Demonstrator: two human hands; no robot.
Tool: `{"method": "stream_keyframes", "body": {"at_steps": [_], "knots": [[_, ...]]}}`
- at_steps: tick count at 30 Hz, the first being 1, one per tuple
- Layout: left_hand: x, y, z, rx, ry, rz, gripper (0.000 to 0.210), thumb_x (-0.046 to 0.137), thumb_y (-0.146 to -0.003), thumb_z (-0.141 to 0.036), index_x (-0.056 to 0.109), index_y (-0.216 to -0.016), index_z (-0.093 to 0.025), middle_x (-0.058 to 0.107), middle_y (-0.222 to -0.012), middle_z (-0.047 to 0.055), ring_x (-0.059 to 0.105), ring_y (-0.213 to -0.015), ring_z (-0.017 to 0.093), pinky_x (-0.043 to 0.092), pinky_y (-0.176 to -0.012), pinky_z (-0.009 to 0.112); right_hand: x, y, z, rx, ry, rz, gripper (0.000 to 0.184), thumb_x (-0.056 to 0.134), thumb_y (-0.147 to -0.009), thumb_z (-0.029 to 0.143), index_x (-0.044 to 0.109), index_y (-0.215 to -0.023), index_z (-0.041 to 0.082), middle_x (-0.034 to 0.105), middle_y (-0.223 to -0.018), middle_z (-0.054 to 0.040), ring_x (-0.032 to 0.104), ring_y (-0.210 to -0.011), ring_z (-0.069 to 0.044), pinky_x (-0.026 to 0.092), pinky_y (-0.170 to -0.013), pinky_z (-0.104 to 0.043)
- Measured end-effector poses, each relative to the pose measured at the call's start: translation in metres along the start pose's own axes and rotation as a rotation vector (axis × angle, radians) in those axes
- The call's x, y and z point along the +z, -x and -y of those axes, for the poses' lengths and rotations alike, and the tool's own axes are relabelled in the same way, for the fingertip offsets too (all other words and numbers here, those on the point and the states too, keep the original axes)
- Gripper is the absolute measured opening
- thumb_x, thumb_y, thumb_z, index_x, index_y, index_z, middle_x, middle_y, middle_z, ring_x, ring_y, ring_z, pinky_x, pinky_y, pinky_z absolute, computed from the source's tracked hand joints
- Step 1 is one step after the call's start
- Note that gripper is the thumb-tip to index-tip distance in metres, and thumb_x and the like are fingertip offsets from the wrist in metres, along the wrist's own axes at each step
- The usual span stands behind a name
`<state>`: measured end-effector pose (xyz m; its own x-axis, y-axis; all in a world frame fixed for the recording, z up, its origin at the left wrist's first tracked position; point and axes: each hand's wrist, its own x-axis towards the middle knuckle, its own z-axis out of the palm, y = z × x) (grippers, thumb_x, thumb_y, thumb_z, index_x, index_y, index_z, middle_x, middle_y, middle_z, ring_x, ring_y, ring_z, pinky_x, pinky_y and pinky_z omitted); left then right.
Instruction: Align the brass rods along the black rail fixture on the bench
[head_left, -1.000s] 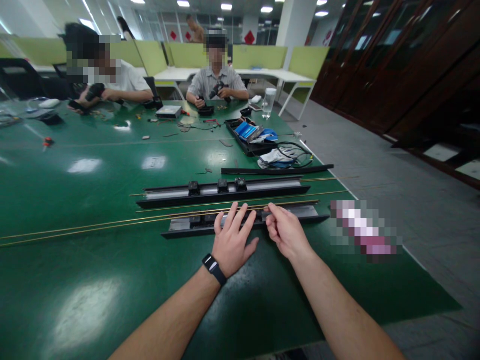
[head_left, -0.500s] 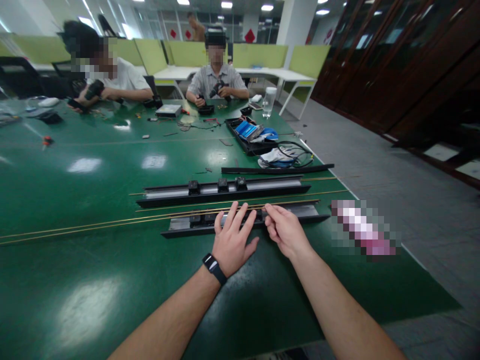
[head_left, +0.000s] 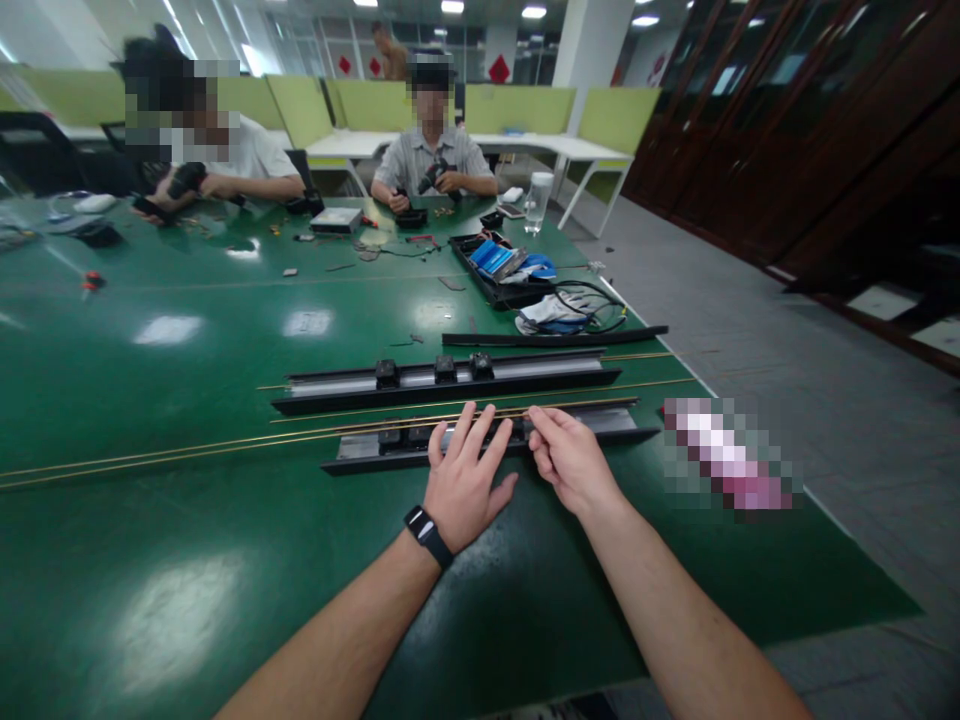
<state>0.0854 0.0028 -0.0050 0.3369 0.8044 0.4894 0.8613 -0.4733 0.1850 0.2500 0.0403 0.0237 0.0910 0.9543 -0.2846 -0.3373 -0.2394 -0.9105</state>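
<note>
Long thin brass-coloured rods (head_left: 187,447) run from the left edge of the view to the nearer black channel (head_left: 615,422). My left hand (head_left: 469,475) lies over that channel, fingers spread, with its fingertips at the rods. Thumb and forefinger of my right hand (head_left: 570,460) are pinched on the right end of the rods; how many they hold is hard to see. Small black blocks (head_left: 390,434) sit inside the channel, partly behind my left fingers. Beyond lies a second black channel (head_left: 540,378) with three black blocks (head_left: 445,369) in it.
Farther back are a black strip (head_left: 555,338), white gloves (head_left: 559,312), a black tray (head_left: 499,295) with blue items, and a clear cup (head_left: 537,205). Two people with power drills sit across the green table (head_left: 225,560). A blurred-out pink object (head_left: 727,455) lies at right.
Both hands and the rods stay practically where they were. Only a slight shift of the head of the person at left shows.
</note>
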Motion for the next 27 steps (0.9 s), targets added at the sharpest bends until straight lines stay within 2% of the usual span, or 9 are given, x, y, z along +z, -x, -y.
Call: {"method": "stream_keyframes", "body": {"at_steps": [15,23,27], "knots": [[0.0018,0.0004,0.0007,0.005,-0.002,-0.006,0.064,0.06,-0.091,-0.049,0.046,-0.15,-0.028,0.039,-0.161,0.008,0.028,-0.152,0.032,0.013,-0.121,0.053,0.0007,-0.002,-0.0014,-0.004,0.035,-0.012,0.043,0.082,-0.071,0.052,0.064,-0.086,0.017,0.058,-0.054,0.0047,0.037,-0.028,-0.004,0.017,-0.025,-0.014],[0.0021,-0.0001,0.0009,0.013,-0.006,-0.014,0.064,0.06,-0.092,-0.049,0.046,-0.15,-0.028,0.039,-0.161,0.008,0.029,-0.152,0.032,0.014,-0.121,0.052,0.0008,-0.0018,-0.0023,-0.013,-0.001,-0.012,0.039,0.084,-0.071,0.048,0.064,-0.083,0.016,0.059,-0.056,0.0043,0.038,-0.029,-0.004,0.017,-0.025,-0.014],[0.0017,0.0001,0.0013,0.011,-0.006,-0.017,0.063,0.059,-0.092,-0.049,0.046,-0.15,-0.027,0.039,-0.161,0.009,0.029,-0.152,0.031,0.013,-0.121,0.052,-0.0012,-0.003,0.0002,-0.019,-0.04,-0.063,0.037,0.084,-0.071,0.045,0.063,-0.083,0.016,0.058,-0.055,0.0046,0.038,-0.029,-0.004,0.018,-0.025,-0.014]]}}
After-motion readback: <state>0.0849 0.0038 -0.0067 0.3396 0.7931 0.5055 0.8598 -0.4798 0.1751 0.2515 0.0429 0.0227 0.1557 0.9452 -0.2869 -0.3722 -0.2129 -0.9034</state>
